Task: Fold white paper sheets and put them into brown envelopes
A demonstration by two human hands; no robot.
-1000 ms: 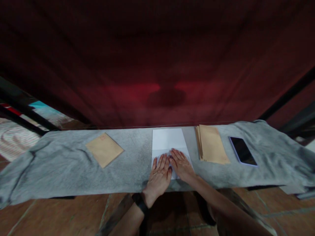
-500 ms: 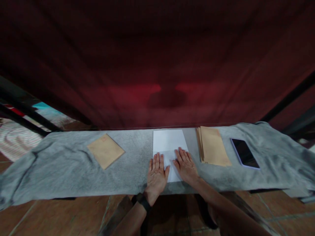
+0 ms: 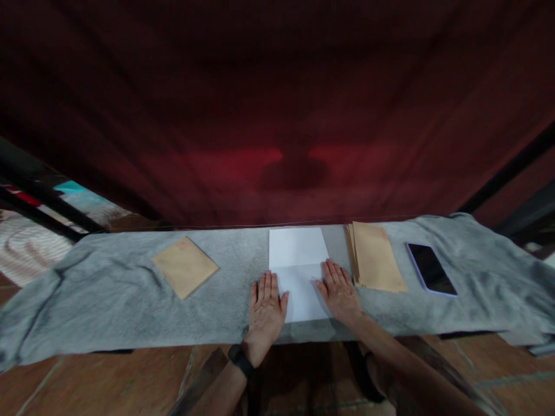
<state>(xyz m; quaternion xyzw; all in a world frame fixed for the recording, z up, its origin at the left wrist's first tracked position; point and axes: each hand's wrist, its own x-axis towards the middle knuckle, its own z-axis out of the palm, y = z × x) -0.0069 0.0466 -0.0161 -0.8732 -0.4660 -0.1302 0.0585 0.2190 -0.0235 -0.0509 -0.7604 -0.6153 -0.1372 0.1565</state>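
A white sheet of paper (image 3: 300, 289) lies on the grey cloth, with a crease running across it. My left hand (image 3: 266, 309) rests flat on the sheet's left edge, palm down and fingers stretched out. On the opposite edge lies my right hand (image 3: 340, 292), also flat, its thumb pointing inward over the paper. Just right of that hand is a stack of brown envelopes (image 3: 377, 257), slightly fanned. A single brown envelope (image 3: 186, 267) sits turned at an angle farther to the left.
Grey cloth (image 3: 108, 300) covers the long narrow bench. A phone with a purple case (image 3: 431, 269) lies right of the envelope stack. Dark red fabric (image 3: 295, 115) hangs behind the bench. Striped cloth (image 3: 34, 248) is at far left, and tiled floor (image 3: 143, 378) shows below.
My hands have slid apart across the paper, the left one leftward and the right one rightward, uncovering its middle. The envelopes and phone stay where they were.
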